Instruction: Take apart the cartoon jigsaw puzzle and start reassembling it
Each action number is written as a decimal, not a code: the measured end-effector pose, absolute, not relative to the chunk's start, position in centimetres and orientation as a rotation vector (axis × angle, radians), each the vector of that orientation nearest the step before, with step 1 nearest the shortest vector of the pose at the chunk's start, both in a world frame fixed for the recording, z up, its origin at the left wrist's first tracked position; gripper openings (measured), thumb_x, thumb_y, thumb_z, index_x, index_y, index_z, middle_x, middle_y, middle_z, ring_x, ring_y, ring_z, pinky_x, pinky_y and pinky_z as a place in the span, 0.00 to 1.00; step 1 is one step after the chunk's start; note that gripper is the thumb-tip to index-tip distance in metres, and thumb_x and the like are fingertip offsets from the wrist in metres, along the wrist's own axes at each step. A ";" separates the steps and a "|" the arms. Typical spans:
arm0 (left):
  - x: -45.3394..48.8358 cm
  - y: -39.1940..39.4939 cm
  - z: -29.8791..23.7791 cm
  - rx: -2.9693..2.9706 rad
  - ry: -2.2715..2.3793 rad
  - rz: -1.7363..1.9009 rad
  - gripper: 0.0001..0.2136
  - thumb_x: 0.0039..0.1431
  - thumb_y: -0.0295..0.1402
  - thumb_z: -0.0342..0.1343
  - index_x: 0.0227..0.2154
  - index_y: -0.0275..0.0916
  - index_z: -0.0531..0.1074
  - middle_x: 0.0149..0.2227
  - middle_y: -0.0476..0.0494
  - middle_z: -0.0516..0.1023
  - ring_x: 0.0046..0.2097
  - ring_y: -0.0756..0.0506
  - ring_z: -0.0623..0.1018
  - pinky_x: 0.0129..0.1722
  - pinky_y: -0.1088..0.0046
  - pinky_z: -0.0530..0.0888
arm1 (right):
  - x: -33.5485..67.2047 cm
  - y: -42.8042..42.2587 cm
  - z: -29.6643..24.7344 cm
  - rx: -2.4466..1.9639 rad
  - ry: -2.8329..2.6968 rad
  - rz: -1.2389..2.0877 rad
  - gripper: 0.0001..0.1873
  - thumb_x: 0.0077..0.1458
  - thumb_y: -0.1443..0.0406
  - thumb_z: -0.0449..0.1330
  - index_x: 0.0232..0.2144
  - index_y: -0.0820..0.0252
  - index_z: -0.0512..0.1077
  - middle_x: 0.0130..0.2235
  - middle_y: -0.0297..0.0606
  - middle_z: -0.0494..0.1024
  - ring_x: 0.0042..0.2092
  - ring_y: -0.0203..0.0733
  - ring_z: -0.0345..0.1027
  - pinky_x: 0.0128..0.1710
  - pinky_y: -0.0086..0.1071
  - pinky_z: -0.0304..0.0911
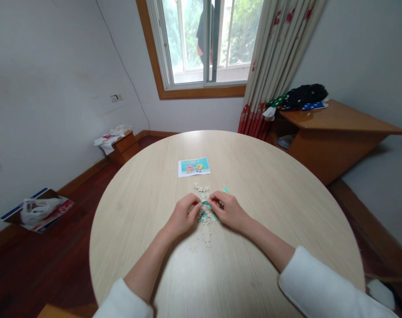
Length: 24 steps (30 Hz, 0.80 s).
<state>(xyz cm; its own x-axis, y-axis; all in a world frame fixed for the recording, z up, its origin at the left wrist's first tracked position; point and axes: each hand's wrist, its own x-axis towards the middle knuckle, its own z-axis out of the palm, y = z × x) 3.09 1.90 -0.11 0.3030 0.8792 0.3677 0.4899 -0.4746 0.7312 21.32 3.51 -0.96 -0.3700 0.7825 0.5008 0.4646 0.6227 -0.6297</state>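
Observation:
Fingers pinched, my left hand [185,215] and my right hand [230,211] meet over a small heap of jigsaw pieces [206,217]. Between the fingertips of both hands is a teal jigsaw piece [204,202], partly covered by them; whether it is one piece or two joined I cannot tell. Some heaped pieces show teal faces, others pale backs. A short row of pale pieces [201,188] lies just beyond my hands, and a lone green-teal piece [226,190] rests beyond my right hand. More pale pieces [207,238] trail towards me.
A printed picture card [194,167] with two cartoon figures lies farther back on the round wooden table [253,265]. Right of the table stands a brown desk [340,117] with clothes [303,96] on it. A small wooden cabinet [125,146] is at the back left.

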 end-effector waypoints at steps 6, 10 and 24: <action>3.0 2.1 -0.3 2.054 1.260 1.032 0.09 0.60 0.34 0.48 0.26 0.38 0.65 0.27 0.48 0.70 0.30 0.49 0.69 0.32 0.74 0.66 | 21.4 3.4 -0.8 -0.901 -2.091 0.501 0.08 0.59 0.67 0.52 0.27 0.59 0.65 0.25 0.33 0.69 0.27 0.34 0.61 0.29 0.28 0.57; 3.0 2.2 -0.2 2.034 1.277 1.002 0.09 0.59 0.34 0.48 0.25 0.38 0.65 0.26 0.48 0.70 0.30 0.49 0.69 0.32 0.74 0.66 | 21.5 3.3 -0.7 -0.902 -2.131 0.528 0.08 0.60 0.67 0.51 0.29 0.59 0.65 0.27 0.34 0.70 0.28 0.35 0.62 0.30 0.29 0.58; 3.3 1.8 -0.1 2.100 1.363 1.003 0.10 0.58 0.34 0.48 0.23 0.39 0.61 0.23 0.50 0.67 0.27 0.50 0.66 0.28 0.74 0.63 | 21.3 3.1 -0.9 -0.876 -2.220 0.255 0.12 0.61 0.65 0.52 0.25 0.60 0.66 0.25 0.35 0.70 0.29 0.36 0.61 0.31 0.30 0.56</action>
<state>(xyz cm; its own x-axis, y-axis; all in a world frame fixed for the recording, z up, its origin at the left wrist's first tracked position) 3.30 1.78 -0.08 0.2506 0.9087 0.3339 0.5888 -0.4168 0.6925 21.25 3.11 -0.88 -0.5058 0.6584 0.5574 0.5150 0.7488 -0.4171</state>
